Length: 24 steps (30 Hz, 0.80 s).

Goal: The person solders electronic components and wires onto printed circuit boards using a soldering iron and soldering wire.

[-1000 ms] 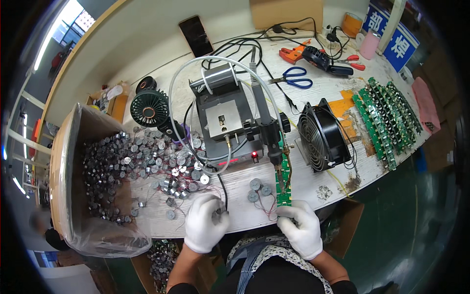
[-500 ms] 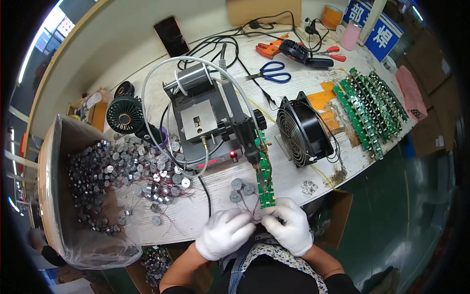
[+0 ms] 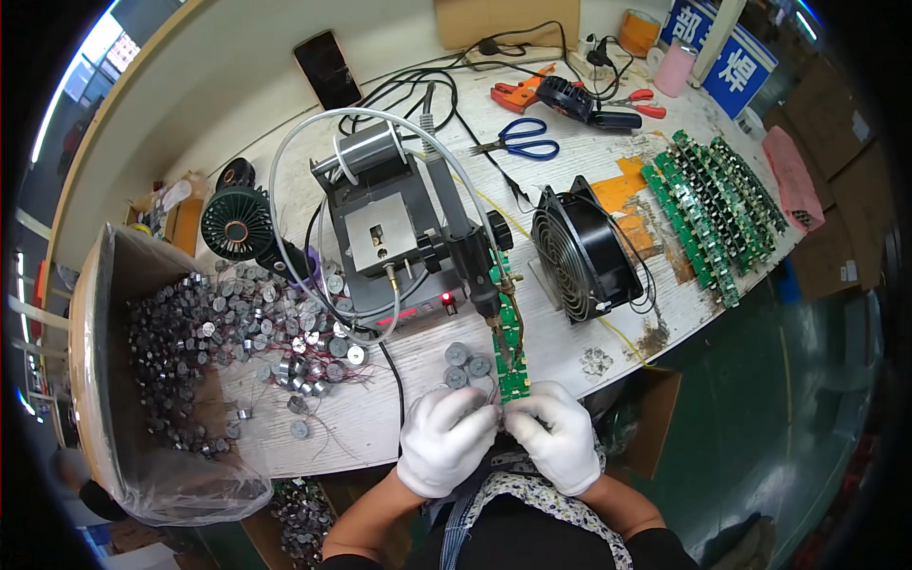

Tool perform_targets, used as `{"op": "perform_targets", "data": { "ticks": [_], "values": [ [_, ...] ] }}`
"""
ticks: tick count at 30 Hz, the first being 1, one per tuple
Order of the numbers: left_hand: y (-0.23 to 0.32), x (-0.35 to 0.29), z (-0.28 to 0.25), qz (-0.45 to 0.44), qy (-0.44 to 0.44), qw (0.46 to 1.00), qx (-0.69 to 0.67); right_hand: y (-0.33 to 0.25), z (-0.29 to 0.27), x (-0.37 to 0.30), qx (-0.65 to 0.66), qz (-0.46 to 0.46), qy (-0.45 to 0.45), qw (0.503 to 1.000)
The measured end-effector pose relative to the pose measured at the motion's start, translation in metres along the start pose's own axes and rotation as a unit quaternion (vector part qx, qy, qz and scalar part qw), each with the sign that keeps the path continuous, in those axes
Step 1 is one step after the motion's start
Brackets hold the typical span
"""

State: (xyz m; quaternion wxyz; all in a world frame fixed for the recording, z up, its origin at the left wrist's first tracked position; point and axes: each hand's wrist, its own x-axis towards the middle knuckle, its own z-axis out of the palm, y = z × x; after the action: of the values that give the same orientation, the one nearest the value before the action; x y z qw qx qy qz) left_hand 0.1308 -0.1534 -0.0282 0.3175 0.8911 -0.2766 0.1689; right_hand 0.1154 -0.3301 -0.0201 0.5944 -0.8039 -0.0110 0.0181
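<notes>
Both hands wear white gloves and meet at the near end of a green circuit board strip (image 3: 513, 380). With its fingers pinched, my left hand (image 3: 445, 445) holds thin wires that lead from small round metal buzzer-like parts (image 3: 457, 355). My right hand (image 3: 556, 439) is closed at the strip's near end, thumb and fingers together; what lies between them is too small to make out. Over the strip hangs the tip of a soldering iron (image 3: 484, 294), clamped to a soldering machine (image 3: 385, 233) with a spool and a lit red light.
A plastic-lined box (image 3: 104, 380) at left spills many round parts over the table. A black fan (image 3: 584, 252) stands right of the strip. Farther right lie several stacked circuit boards (image 3: 712, 218). Blue-handled scissors (image 3: 527, 140), a phone (image 3: 328, 71) and cables lie at the back.
My left hand has moved right and slightly up, its fingers now against those of my right hand at the strip's end. The whole view has shifted slightly.
</notes>
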Motion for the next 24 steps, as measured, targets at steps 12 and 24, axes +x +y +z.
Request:
{"op": "perform_targets", "data": {
  "ticks": [12,24],
  "values": [
    [0.0,0.016,-0.008,-0.364,-0.131,0.866,-0.316,0.004,-0.011,0.0,0.041,0.021,0.009,0.999],
    [-0.001,0.021,-0.008,-0.346,-0.133,0.877,-0.304,0.003,-0.012,-0.003,-0.019,-0.039,-0.006,0.999]
  ]
}}
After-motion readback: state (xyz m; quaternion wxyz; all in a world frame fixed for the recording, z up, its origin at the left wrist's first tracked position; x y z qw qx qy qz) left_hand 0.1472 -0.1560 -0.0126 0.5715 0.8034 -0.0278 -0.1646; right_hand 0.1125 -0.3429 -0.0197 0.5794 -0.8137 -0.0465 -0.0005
